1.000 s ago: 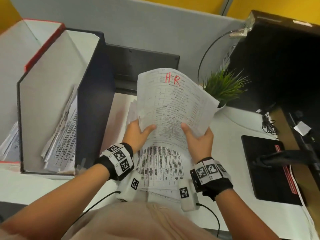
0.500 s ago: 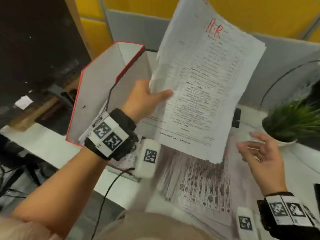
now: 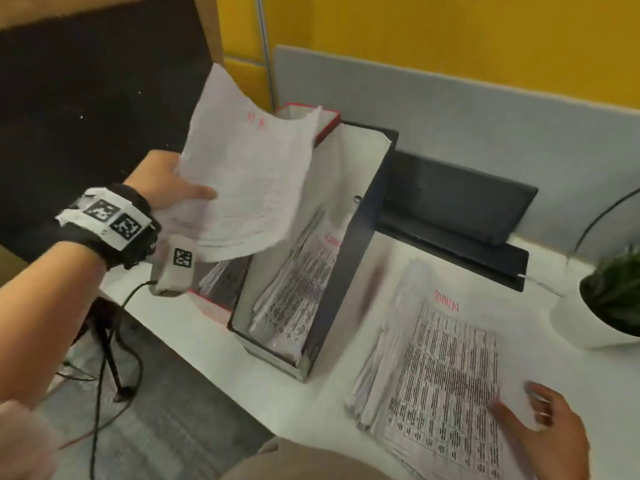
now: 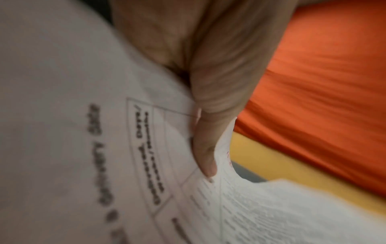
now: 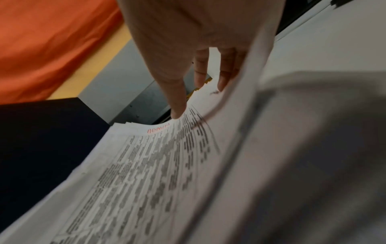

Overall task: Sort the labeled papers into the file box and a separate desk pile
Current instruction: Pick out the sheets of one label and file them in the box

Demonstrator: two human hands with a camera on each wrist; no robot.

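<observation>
The white desk (image 3: 287, 396) is standing against a grey partition under a yellow wall. On it, the dark file box (image 3: 349, 258) is holding printed papers leaning inside. At 4 o'clock from the box, the desk pile (image 3: 440, 368) is lying flat, long axis toward 12 o'clock. The right hand (image 3: 540, 434) is resting on it, fingers spread. The left hand (image 3: 166, 183) is pinching the HR sheet (image 3: 249, 181) above the box, top toward 12 o'clock.

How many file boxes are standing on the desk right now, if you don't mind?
2. The dark file box stands beside the desk pile; the red-edged file box stands behind it, mostly hidden by the sheet the left hand holds.
</observation>
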